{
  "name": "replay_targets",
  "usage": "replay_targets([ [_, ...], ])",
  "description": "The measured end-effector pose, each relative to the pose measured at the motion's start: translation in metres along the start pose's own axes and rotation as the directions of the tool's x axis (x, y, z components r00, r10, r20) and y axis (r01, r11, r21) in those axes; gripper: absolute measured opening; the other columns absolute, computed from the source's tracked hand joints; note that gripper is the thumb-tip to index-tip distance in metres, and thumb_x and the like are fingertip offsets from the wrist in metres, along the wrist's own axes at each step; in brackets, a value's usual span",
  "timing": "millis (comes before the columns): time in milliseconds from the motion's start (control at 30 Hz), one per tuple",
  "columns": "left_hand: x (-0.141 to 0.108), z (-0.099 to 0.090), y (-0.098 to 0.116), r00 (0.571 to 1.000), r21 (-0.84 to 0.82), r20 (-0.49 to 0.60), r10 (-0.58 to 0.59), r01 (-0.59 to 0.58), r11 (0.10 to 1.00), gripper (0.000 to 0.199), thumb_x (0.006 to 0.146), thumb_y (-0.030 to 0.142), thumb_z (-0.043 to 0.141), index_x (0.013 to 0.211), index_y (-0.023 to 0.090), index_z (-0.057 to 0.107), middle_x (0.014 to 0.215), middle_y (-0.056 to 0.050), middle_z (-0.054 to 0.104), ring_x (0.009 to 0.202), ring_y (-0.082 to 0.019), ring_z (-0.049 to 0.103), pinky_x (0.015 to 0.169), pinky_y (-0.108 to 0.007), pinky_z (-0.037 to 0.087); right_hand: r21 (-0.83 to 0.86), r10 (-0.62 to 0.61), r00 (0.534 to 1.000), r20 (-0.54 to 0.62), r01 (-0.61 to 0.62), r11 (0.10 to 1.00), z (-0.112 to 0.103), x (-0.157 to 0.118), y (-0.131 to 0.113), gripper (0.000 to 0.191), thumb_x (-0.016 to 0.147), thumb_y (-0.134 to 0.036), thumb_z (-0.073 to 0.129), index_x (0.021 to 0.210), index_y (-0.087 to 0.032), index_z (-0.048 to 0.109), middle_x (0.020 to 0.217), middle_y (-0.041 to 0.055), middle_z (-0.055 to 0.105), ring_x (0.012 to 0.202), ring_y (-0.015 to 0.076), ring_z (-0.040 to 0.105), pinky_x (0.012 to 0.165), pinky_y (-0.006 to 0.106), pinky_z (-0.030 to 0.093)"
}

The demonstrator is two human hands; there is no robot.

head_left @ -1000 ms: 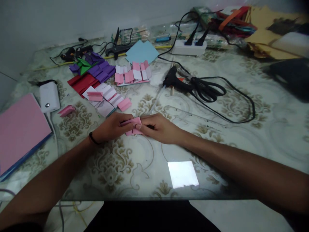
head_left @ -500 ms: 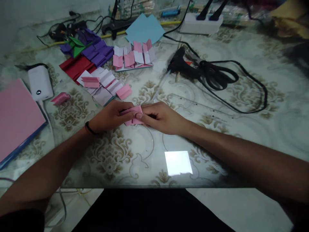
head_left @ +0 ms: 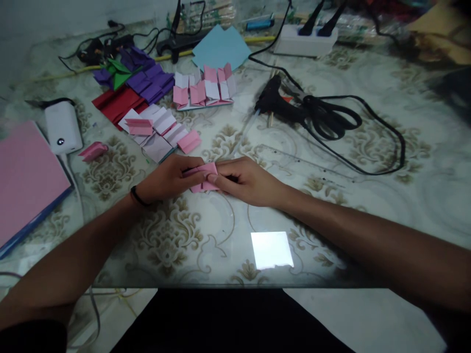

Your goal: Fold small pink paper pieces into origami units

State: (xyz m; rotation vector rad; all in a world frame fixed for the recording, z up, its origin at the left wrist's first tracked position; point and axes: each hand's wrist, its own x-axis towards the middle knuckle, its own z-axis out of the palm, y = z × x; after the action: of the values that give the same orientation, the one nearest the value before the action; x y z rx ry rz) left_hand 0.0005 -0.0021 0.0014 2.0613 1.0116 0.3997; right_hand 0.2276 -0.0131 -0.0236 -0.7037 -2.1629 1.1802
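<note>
Between my two hands is a small piece of folded pink paper (head_left: 199, 187), held just above or on the patterned table; I cannot tell which. My left hand (head_left: 170, 177) pinches its left side, thumb across the front. From the right, my right hand (head_left: 247, 180) grips the other end, its thumb tip meeting the left thumb. The fingers behind the paper are mostly hidden. Just beyond my left hand lies a cluster of folded white and pink papers (head_left: 156, 128). A single folded pink piece (head_left: 93, 151) rests farther left.
Behind are red (head_left: 119, 104) and purple folded papers (head_left: 151, 82), a pink-and-white folded row (head_left: 204, 88) and light blue sheets (head_left: 221, 46). A black glue gun (head_left: 275, 100) with coiled cord, a clear ruler (head_left: 309, 164) and a white power strip (head_left: 305, 41) lie right. A white power bank (head_left: 62, 127) and pink sheets (head_left: 31, 181) lie left.
The whole view has shifted very slightly, with things sitting a little lower in the picture. Both hands keep the same grip on the folded pink paper.
</note>
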Motion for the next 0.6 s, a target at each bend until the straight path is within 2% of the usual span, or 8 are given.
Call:
replay_targets([
  [200, -0.0008, 0.0006, -0.0004, 1.000, 0.028, -0.011, -0.024, 0.024, 0.999, 0.039, 0.095, 0.040, 0.058, 0.065, 0.017, 0.048, 0.059, 0.005, 0.037, 0.061, -0.009, 0.036, 0.058, -0.025, 0.028, 0.021, 0.024, 1.000, 0.003, -0.024, 0.999, 0.0003, 0.0002, 0.0002, 0.059, 0.108, -0.060, 0.047, 0.068, -0.017, 0.050, 0.066, -0.0023, 0.046, 0.062, 0.0095, 0.043, 0.061, 0.025, 0.035],
  [600, -0.0010, 0.0015, -0.0025, 1.000, 0.015, -0.011, -0.014, 0.015, 1.000, 0.038, 0.095, 0.039, 0.058, 0.066, 0.016, 0.052, 0.059, 0.005, 0.042, 0.060, -0.008, 0.038, 0.058, -0.025, 0.028, -0.002, 0.034, 0.999, 0.004, -0.034, 0.999, -0.0005, 0.0008, -0.0018, 0.061, 0.107, -0.064, 0.046, 0.069, -0.018, 0.051, 0.069, 0.0000, 0.053, 0.065, 0.0109, 0.044, 0.064, 0.025, 0.037],
])
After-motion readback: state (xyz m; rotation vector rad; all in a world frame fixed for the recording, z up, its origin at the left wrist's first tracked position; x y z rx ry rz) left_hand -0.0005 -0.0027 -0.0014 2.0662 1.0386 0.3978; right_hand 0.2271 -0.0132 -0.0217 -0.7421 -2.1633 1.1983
